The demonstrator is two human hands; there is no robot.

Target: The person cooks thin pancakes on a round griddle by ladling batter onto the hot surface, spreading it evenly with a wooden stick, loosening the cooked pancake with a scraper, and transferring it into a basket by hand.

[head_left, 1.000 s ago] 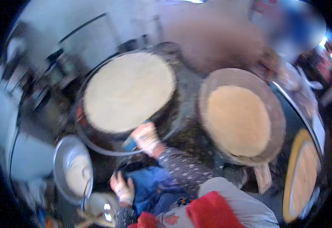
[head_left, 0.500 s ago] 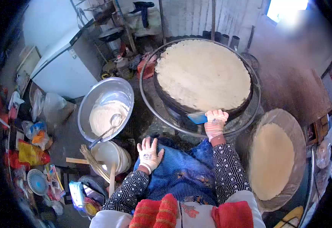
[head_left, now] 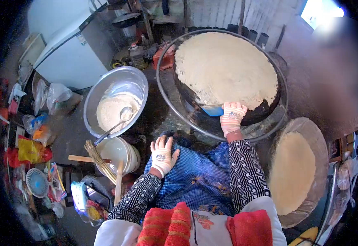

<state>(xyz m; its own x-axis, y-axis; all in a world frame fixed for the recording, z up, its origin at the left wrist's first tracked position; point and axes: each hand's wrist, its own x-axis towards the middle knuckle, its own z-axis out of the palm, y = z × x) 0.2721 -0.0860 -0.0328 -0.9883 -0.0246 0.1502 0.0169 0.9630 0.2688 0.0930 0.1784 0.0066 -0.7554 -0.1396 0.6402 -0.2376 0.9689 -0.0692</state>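
Observation:
My right hand (head_left: 233, 116), in a striped work glove, is closed around a blue scraper (head_left: 213, 110). The scraper's blade meets the near edge of a pale sheet of batter (head_left: 228, 65), which covers most of a large round dark griddle (head_left: 253, 116). Along the near right side the batter's border is ragged and dark metal shows. My left hand (head_left: 162, 156), gloved too, lies with fingers spread on the blue checked apron (head_left: 195, 176) over my leg and holds nothing.
A metal ring (head_left: 178, 114) surrounds the griddle. At left stand a steel bowl (head_left: 89, 104) of pale mix with a ladle (head_left: 114, 132) and a white bucket (head_left: 133, 153) with a brush (head_left: 99, 160). A lined basin (head_left: 320, 164) of pale meal is at right.
The camera view has shifted, so the griddle sits higher and further right. My right hand and scraper are a little further left along the griddle's near edge. My left hand stays on the apron.

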